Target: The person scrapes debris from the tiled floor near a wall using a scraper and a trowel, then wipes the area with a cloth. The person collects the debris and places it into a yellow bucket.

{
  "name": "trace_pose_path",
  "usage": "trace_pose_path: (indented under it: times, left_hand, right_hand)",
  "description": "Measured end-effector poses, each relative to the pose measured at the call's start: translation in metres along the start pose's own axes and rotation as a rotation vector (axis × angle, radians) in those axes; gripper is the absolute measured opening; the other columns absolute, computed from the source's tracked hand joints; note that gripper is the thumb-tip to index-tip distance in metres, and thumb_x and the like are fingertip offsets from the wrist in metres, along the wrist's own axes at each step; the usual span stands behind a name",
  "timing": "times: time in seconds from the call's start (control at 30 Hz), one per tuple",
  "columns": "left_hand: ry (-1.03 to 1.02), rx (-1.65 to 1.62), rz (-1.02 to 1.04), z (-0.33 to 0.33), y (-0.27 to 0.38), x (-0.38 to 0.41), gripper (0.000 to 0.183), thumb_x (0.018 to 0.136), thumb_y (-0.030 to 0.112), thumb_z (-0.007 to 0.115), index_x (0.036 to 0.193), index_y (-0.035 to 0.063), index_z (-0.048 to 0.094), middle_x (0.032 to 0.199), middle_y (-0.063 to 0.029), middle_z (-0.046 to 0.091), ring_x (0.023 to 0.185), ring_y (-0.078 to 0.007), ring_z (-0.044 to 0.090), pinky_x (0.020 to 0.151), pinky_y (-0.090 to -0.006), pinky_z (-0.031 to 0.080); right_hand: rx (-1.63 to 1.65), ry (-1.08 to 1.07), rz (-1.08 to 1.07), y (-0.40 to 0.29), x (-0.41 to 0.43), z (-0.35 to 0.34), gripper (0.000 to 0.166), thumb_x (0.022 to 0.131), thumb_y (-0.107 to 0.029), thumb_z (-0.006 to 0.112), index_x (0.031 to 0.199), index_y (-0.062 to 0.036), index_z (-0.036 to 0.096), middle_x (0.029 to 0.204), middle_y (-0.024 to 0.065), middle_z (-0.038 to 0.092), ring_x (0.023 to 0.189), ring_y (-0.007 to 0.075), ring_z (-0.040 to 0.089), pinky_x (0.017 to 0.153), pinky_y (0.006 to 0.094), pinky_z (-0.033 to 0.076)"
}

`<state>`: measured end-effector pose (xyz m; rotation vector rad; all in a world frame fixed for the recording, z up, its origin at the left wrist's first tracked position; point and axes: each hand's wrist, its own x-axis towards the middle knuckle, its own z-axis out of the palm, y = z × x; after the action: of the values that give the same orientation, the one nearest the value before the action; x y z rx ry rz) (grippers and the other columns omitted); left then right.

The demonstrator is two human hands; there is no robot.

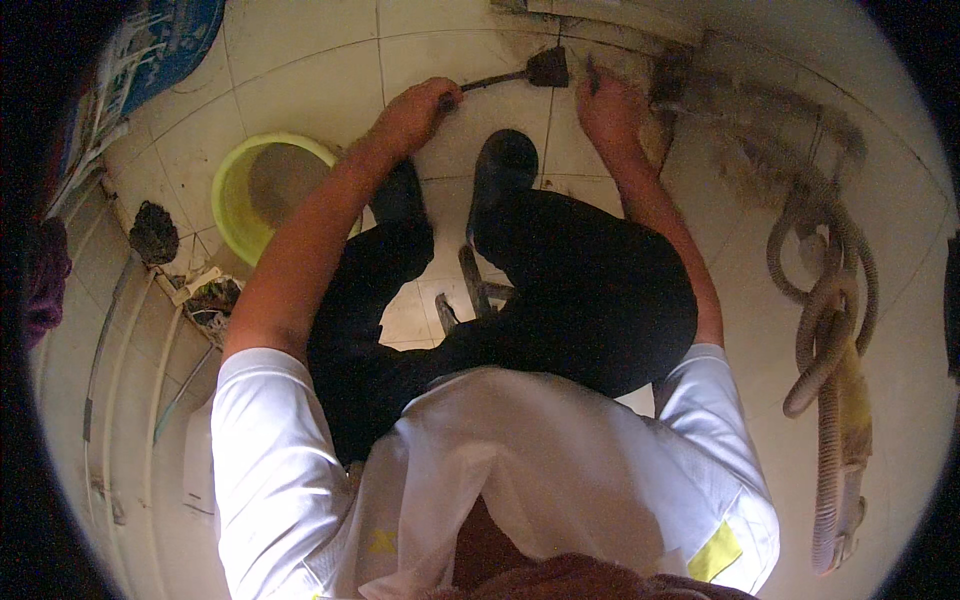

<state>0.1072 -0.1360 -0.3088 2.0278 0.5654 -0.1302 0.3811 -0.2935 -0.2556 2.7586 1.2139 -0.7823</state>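
My left hand (420, 112) is closed round the handle of a dark, flat-bladed scraper or small shovel (549, 67). Its blade points right, over the floor tiles. Across from the blade, my right hand (611, 105) is by a dirty block-like thing at the wall's foot. A small dark thing (593, 78) shows at its fingers; whether they grip it is blurred. Left of my left forearm stands a yellow-green plastic basin (229, 199), partly hidden by the arm, with murky grey-brown contents. My dark shoes (510, 157) are on the tiled floor between the hands.
A ribbed, looped hose (825, 300) hangs at the right beside dirty pipework. Parts of a low stool (480, 281) show between my legs. On the left lie a dark clump (154, 232) and some debris (214, 296). A blue container (169, 45) stands at the upper left.
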Motion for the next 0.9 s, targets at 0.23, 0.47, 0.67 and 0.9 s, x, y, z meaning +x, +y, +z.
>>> trace_pose_path:
  times: [0.23,0.47,0.67,0.9]
  left_hand:
    - [-0.017,-0.063,-0.028,-0.002,-0.002,0.001,0.029,0.090,0.000,0.061,0.117,0.0103,0.060,0.120,-0.0133,0.065,0.113,-0.0358,0.063,0.098,-0.0432,0.050]
    - [-0.124,0.017,-0.109,-0.003,-0.002,0.003,0.045,0.084,-0.004,0.066,0.126,0.0097,0.056,0.128,-0.0136,0.061,0.121,-0.0357,0.059,0.103,-0.0420,0.048]
    - [-0.076,0.030,-0.092,-0.008,-0.003,0.003,0.040,0.086,-0.004,0.064,0.123,0.0098,0.057,0.127,-0.0134,0.062,0.119,-0.0361,0.060,0.101,-0.0430,0.048]
    - [-0.018,-0.017,-0.051,-0.004,-0.005,0.001,0.039,0.084,-0.010,0.060,0.118,0.0098,0.060,0.121,-0.0146,0.065,0.113,-0.0357,0.063,0.098,-0.0432,0.050]
  right_hand:
    - [0.231,0.091,-0.021,0.006,-0.018,-0.010,0.042,0.099,-0.032,0.052,0.120,0.0018,0.065,0.102,0.0270,0.069,0.095,0.0452,0.067,0.089,0.0547,0.053]
    - [0.084,0.025,0.049,0.006,-0.013,0.005,0.039,0.098,-0.027,0.057,0.123,0.0018,0.065,0.107,0.0262,0.070,0.097,0.0432,0.068,0.087,0.0503,0.054]
    - [0.203,0.057,-0.009,-0.002,-0.026,-0.007,0.039,0.100,-0.031,0.056,0.121,0.0004,0.065,0.107,0.0264,0.069,0.097,0.0432,0.068,0.089,0.0504,0.053]
    - [-0.025,-0.051,0.217,0.019,-0.003,-0.042,0.040,0.100,-0.032,0.055,0.120,0.0010,0.065,0.108,0.0248,0.070,0.100,0.0416,0.068,0.087,0.0526,0.053]
